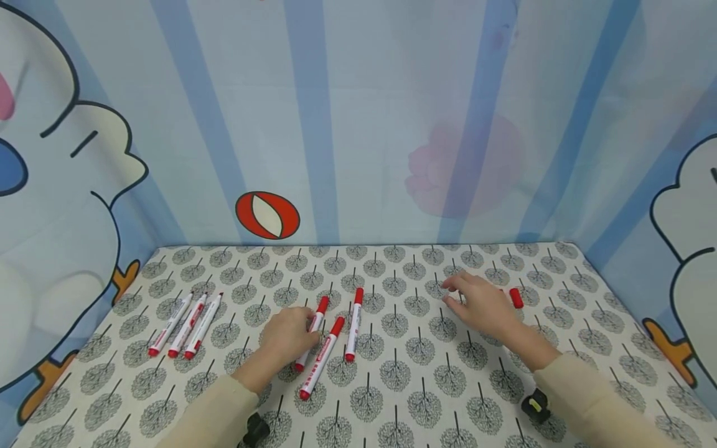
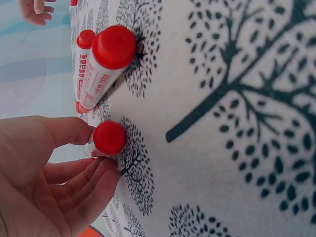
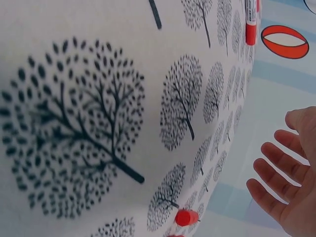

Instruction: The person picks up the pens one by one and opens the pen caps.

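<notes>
My left hand (image 1: 288, 336) pinches a white whiteboard marker (image 2: 109, 138) with a red cap between thumb and fingers; the marker lies at the table surface. Beside it lie two more red-capped markers, one nearer (image 1: 322, 359) and one farther to the right (image 1: 354, 325). To the right, my right hand (image 1: 482, 305) hovers over the cloth with its fingers loosely bent and nothing in them. A loose red cap (image 1: 516, 298) lies just beyond that hand, and a second red piece shows at the bottom edge of the right wrist view.
Three uncapped white markers (image 1: 185, 326) lie side by side at the left, dark tips facing away. A cloth printed with trees (image 1: 422, 398) covers the table. Behind it hangs a blue striped curtain (image 1: 370, 124) with cartoon figures.
</notes>
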{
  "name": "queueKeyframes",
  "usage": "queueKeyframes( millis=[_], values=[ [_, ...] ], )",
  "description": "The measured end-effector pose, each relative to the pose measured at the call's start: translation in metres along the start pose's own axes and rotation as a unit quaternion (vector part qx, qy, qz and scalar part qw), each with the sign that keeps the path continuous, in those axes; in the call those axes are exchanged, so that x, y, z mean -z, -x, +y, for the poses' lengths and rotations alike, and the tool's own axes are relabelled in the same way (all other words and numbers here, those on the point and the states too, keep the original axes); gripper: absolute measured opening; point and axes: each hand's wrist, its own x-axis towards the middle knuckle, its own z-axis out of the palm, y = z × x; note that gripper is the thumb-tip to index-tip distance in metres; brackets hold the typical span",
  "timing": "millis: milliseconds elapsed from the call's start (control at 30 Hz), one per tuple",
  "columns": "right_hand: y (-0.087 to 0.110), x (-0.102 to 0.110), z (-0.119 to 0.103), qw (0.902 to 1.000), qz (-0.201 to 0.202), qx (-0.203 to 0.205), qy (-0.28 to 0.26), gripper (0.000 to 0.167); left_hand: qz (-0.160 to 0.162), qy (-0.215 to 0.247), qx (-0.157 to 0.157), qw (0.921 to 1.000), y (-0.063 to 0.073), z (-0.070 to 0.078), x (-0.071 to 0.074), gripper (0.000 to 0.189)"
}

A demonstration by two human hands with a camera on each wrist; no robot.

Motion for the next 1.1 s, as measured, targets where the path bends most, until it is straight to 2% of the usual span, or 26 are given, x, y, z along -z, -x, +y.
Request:
queueKeyframes(
  millis=[400,567,1100],
  values=[
    [0.005,-0.005,-0.014,0.9994,-0.002,0.035,-0.003,0.022,0.024,-0.016,-0.002,0.9996,-0.003,-0.01,0.002,0.017],
    [0.006,-0.007,-0.015,0.9993,-0.012,0.035,-0.001,0.022,0.018,-0.014,0.001,0.9997,-0.004,-0.013,0.006,0.02],
    [0.003,-0.009,-0.021,0.998,-0.029,0.052,-0.021,0.024,0.034,-0.032,-0.03,0.9985,-0.006,-0.016,0.021,0.026]
  ],
)
